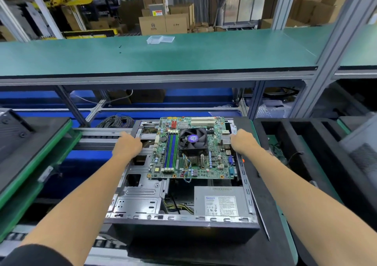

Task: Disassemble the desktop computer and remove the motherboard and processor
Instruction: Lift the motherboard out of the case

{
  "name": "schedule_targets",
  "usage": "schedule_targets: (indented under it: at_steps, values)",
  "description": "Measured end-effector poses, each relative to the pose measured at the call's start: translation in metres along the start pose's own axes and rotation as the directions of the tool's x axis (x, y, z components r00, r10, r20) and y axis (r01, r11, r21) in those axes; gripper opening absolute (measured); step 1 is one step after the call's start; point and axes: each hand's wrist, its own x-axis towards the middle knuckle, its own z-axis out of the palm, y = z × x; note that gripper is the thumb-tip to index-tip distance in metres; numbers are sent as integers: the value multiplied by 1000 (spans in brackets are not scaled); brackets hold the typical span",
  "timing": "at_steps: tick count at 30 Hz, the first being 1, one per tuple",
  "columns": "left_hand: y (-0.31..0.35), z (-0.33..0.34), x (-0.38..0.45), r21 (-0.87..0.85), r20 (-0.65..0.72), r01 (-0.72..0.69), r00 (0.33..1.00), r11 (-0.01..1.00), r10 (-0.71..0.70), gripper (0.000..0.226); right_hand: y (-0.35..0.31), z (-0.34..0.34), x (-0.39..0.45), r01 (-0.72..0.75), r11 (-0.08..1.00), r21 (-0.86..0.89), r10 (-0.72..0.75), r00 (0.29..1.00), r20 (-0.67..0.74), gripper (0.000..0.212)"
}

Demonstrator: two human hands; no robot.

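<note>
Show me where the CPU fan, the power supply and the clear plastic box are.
CPU fan [192, 138], head view, on the purple hub label.
power supply [221, 201], head view, on its white rating label.
clear plastic box [160, 39], head view, on its middle, up on the green shelf.

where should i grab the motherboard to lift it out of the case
Grip the motherboard by its bare left and right edges, one hand from each side, roughly where the left hand and right hand are now. The cooler fan and memory sticks crowd the middle, so the thin edges look like the safest hold. Lift it level, clear of the case.
</note>
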Motion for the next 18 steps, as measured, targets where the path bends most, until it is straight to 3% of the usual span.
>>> schedule_targets:
  at_steps: [4, 8, 13, 18]
  values:
    - [-6, 5, 5, 80, 59, -54, 997, 995, 49, 56, 7, 3, 8, 82, 993, -80, -83, 996, -14, 21]
    - [-6, 8, 11, 317, 76, -179, 984, 931, 163, 42, 8, 8, 12, 111, 970, -216, -127, 990, -61, 16]
    - [-4, 8, 11, 508, 71, -273, 959, 817, 276, 35, 5, 7, 19, 180, 855, -486, -218, 976, -22, 25]
    - [5, 10, 24, 563, 107, -333, 937, 756, 333, 36, 5, -1, 30, 212, 757, -619, -254, 967, 20, 33]
